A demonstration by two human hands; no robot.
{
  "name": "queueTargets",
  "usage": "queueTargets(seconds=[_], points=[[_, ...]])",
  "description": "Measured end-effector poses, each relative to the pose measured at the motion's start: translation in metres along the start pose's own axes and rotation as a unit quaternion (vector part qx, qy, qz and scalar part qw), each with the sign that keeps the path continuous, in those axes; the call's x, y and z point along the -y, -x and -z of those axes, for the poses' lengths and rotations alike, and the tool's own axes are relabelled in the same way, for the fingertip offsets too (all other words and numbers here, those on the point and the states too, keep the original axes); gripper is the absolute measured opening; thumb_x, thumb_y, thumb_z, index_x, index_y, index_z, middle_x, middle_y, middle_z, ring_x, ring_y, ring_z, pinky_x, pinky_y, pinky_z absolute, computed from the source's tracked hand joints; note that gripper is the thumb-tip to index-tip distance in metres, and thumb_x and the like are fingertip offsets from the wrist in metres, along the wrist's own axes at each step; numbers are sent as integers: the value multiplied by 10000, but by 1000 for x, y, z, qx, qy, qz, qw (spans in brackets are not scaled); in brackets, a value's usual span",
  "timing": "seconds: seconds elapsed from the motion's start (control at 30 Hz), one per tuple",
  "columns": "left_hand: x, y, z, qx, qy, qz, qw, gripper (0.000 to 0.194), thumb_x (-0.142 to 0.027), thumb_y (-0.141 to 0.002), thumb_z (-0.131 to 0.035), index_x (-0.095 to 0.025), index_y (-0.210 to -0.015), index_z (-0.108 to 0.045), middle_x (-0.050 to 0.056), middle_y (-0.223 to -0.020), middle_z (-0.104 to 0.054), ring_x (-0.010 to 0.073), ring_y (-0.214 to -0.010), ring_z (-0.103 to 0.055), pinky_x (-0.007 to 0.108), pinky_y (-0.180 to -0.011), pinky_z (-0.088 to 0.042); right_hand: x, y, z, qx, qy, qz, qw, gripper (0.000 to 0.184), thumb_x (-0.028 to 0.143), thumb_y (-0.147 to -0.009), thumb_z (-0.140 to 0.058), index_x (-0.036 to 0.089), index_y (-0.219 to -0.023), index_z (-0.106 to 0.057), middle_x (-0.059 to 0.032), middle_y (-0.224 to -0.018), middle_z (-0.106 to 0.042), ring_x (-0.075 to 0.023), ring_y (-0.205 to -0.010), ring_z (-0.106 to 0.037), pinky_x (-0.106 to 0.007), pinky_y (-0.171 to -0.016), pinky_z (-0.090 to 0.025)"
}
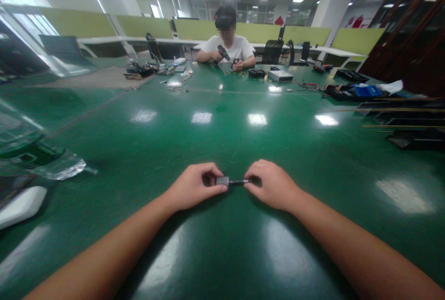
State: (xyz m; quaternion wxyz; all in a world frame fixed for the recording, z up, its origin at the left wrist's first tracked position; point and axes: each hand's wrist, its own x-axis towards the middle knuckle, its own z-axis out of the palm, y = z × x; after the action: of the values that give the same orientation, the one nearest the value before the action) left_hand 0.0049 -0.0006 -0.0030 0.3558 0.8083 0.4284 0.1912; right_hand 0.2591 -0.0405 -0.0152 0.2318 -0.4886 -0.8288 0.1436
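Observation:
Between my two hands a small metal rod with a thick grey cylinder on its left end (223, 181) lies level, low over the green table (222, 142). My left hand (195, 186) pinches the thick cylinder between thumb and fingers. The thin dark shaft (237, 182) runs to the right. My right hand (271, 184) closes thumb and fingertips on the far end of that shaft, and its tip is partly hidden by them. The exact kind of this tool-like piece is too small to make out.
A clear water bottle (38, 151) lies at the left, near a white object (22, 206). Across the table a person (227, 42) holds a power drill (223, 53). Boxes (280, 75), cables (179, 86) and a blue-and-black bag (365, 90) lie farther off. Dark trays (417, 138) stand right.

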Motion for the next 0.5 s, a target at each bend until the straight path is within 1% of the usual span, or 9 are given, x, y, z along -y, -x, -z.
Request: queueTargets(seconds=[0.1,0.27,0.37,0.5], points=[[0,0,1,-4,-2,-1,1000,304,-415,-781,-778,-145,-905,-713,53,-842,-727,205,-773,-670,294,-714,-524,-1,0,2,2,3,-3,1000,57,221,-860,-707,194,-909,-714,-37,-913,-713,-193,-903,-605,-331,-834,-452],[-2,0,2,-5,4,8,1000,299,-414,-776,-779,-145,-891,-716,50,-811,-722,209,-751,-671,308,-712,-527,-2,0,3,8,13,-4,1000,61,227,-857,-707,197,-910,-719,-33,-917,-717,-197,-901,-604,-339,-832,-453],[-1,0,2,-10,13,5,1000,291,-404,-769,-783,-146,-883,-710,56,-835,-729,212,-769,-677,313,-724,-529,-2,0,4,13,16,-9,1000,64,231,-863,-700,198,-914,-722,-32,-920,-716,-191,-908,-607,-334,-836,-455],[1,0,3,-15,30,10,999,294,-376,-749,-795,-149,-906,-694,47,-827,-723,202,-755,-676,302,-706,-528,-5,0,10,28,37,-24,999,85,244,-868,-693,203,-931,-733,-40,-935,-721,-196,-927,-614,-338,-847,-458]])
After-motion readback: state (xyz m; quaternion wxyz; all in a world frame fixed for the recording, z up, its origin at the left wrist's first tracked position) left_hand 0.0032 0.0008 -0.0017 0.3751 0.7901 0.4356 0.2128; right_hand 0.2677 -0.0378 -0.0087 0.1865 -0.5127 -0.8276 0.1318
